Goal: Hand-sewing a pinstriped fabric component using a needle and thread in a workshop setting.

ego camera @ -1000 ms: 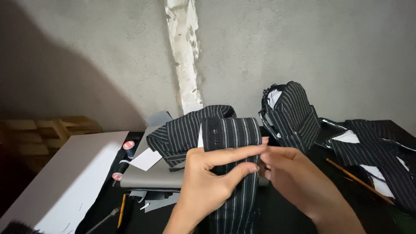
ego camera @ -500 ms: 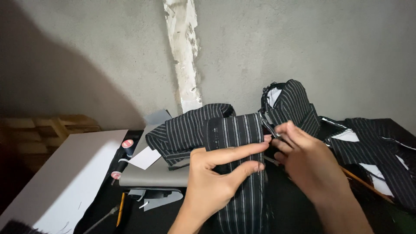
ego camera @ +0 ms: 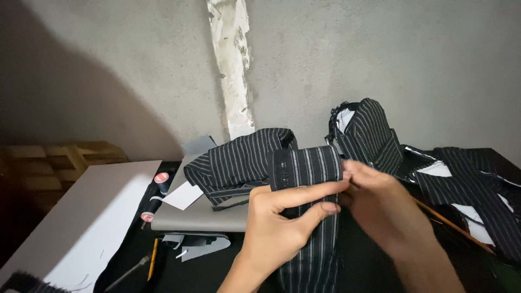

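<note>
A black fabric piece with thin white stripes (ego camera: 304, 168) is held up in front of me, its lower part hanging down toward the dark table. My left hand (ego camera: 282, 220) pinches it from the left, index finger stretched across its front and thumb below. My right hand (ego camera: 380, 209) grips the piece's right edge, fingers curled; whether it also holds a small tool is hidden. Behind it lies another folded striped piece (ego camera: 239, 163) on a grey board (ego camera: 201, 217).
A heap of striped fabric (ego camera: 369, 135) stands at the back right, and more striped pieces (ego camera: 477, 190) spread over the right of the table. A white board (ego camera: 76, 222) lies at left beside thread spools (ego camera: 161, 179). A pencil (ego camera: 153, 258) and a thin wooden stick (ego camera: 450, 225) lie nearby.
My right hand has come down from the top right edge of the striped piece to its right side. The piece sits slightly higher in view. My left hand keeps its pinch.
</note>
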